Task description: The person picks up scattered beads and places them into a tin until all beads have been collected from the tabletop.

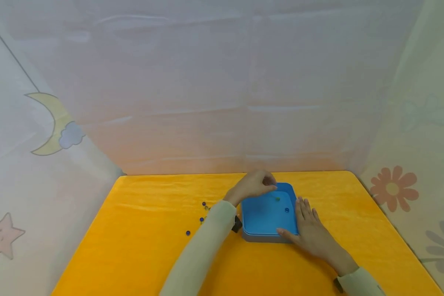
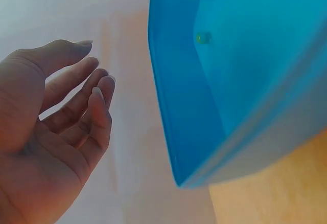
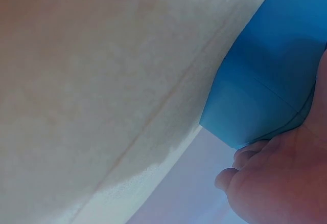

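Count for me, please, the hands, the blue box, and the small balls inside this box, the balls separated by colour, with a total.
Hands: 2 (left hand, right hand)
Blue box: 1
Green ball inside: 1
Blue ball inside: 1
Total: 5

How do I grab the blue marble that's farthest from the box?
Probably best to pinch the blue marble around its middle, coming straight from above: it's small and round, so it might roll, and the other marbles lie apart from it.
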A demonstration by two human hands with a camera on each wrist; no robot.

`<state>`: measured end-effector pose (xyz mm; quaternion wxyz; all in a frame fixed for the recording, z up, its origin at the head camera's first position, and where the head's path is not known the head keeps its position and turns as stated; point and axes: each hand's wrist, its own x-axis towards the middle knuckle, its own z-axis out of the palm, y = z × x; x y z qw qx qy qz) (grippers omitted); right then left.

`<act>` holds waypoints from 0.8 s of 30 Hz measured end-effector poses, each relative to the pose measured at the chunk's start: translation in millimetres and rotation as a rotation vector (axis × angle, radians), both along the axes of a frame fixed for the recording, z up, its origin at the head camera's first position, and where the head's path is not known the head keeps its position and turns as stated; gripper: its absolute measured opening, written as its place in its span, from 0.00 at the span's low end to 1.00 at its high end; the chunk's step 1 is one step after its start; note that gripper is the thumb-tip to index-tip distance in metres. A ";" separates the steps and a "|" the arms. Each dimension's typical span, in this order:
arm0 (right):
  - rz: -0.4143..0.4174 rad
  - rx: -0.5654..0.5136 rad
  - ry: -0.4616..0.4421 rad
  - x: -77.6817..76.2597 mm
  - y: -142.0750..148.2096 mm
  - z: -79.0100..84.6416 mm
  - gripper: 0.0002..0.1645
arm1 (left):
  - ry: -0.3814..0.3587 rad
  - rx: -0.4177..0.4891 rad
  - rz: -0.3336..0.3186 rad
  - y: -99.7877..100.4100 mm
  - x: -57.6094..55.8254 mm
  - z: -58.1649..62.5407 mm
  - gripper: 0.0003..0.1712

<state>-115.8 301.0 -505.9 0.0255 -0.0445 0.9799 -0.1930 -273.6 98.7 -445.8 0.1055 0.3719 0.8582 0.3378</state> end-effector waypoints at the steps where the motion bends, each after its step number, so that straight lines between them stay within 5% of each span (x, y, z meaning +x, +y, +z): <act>1: -0.001 0.001 0.000 0.0 -0.1 0.0 0.75 | 0.015 -0.005 0.000 -3.5 0.1 0.8 0.17; 13: -0.012 0.009 -0.007 -0.5 -1.1 -1.0 0.76 | 0.122 -0.072 0.016 -43.9 1.1 9.6 0.17; 24: -0.003 0.007 0.000 0.9 -0.5 -1.1 0.76 | 0.139 -0.125 0.029 -92.6 2.6 -0.9 0.17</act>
